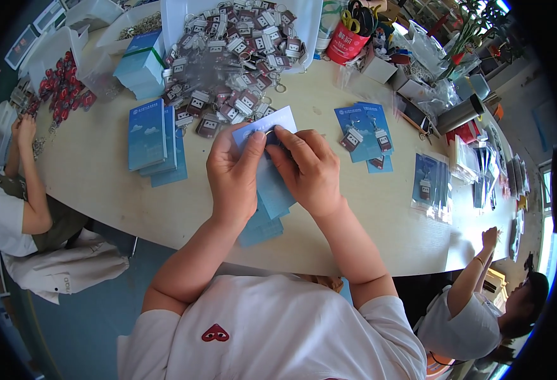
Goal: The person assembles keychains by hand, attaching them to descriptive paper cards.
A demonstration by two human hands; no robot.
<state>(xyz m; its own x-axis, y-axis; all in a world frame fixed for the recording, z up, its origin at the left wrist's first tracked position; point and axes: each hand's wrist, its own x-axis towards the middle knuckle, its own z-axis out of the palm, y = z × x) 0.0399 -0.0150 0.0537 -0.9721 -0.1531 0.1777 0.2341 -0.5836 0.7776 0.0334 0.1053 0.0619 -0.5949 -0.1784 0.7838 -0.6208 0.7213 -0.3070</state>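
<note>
My left hand (233, 171) grips a blue printed card (283, 119) by its left edge, thumb on top. At the middle of the card, the thumb and index finger of my right hand (313, 168) pinch a small metal key ring (269, 132); whatever hangs from it is hidden by my fingers. Under my hands, more loose blue cards (261, 235) lie near the table's front edge. Beyond them is a heap of keychains (240, 95) with brown and white charms. To the right, two keychains (352, 138) lie fixed on blue cards.
A white bin (315, 25) holds the heap's far part. Stacked blue cards (147, 136) stand left, with red keychains (63, 88) beyond. A red scissors cup (347, 44) is at the back; bagged cards (430, 183) lie right. One person sits on each side.
</note>
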